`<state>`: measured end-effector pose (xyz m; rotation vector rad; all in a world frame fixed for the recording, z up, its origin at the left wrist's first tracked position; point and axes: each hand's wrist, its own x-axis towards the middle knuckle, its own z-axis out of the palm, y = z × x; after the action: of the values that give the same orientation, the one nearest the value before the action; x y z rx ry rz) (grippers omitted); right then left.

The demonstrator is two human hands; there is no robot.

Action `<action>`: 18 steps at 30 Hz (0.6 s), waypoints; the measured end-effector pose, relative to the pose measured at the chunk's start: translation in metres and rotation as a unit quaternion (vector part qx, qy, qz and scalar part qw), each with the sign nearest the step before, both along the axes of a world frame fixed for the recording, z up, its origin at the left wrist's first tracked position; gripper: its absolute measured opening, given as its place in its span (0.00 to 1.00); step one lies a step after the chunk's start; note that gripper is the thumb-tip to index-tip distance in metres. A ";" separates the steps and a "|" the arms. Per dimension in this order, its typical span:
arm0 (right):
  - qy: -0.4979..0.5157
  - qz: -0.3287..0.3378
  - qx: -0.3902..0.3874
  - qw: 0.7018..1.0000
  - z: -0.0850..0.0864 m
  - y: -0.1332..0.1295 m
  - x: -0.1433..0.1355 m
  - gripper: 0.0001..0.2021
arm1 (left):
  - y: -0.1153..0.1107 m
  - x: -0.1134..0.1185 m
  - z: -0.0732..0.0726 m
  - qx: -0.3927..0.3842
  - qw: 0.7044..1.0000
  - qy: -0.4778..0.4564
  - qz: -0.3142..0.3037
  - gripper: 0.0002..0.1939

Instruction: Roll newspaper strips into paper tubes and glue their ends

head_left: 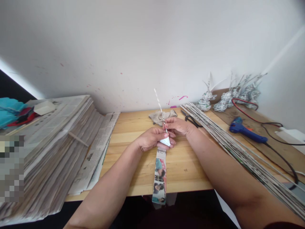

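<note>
A long printed newspaper strip (159, 186) hangs down from my hands, its lower end past the table's front edge. Its upper part is folded into a white pointed piece at my left hand (151, 139), whose thumb and fingers are closed on it. From that spot a thin rolled paper stick (158, 100) rises, leaning a little to the left. My right hand (178, 125) pinches the stick near its lower end. The fingers partly hide where stick and strip meet. Behind my hands lies a crumpled grey-beige cloth (156, 117).
Tall stacks of newspaper (52, 152) fill the left side of the wooden table (188, 171). To the right are scissors (192, 120), a bundle of paper sticks (221, 140), a blue glue gun (247, 131) with its cord, and several woven paper figures (204, 101) near the wall.
</note>
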<state>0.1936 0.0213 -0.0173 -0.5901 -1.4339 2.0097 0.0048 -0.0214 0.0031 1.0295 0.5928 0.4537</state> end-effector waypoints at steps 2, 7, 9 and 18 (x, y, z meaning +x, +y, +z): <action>-0.018 -0.027 0.014 0.999 0.002 0.000 -0.002 0.12 | 0.001 0.001 -0.002 0.006 1.000 0.005 0.009 0.20; -0.036 -0.091 0.037 0.995 0.008 -0.002 -0.005 0.14 | 0.002 0.001 -0.005 0.026 0.999 0.017 0.026 0.20; -0.030 -0.089 0.030 0.995 0.008 -0.003 -0.004 0.13 | 0.001 0.001 -0.004 0.023 0.999 0.011 0.027 0.19; -0.003 -0.007 0.007 1.000 0.001 -0.002 0.001 0.12 | 0.000 0.000 0.000 0.007 1.000 0.001 -0.001 0.19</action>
<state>0.1945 0.0196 -0.0161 -0.5989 -1.4432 1.9862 0.0047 -0.0215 0.0028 1.0436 0.5913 0.4556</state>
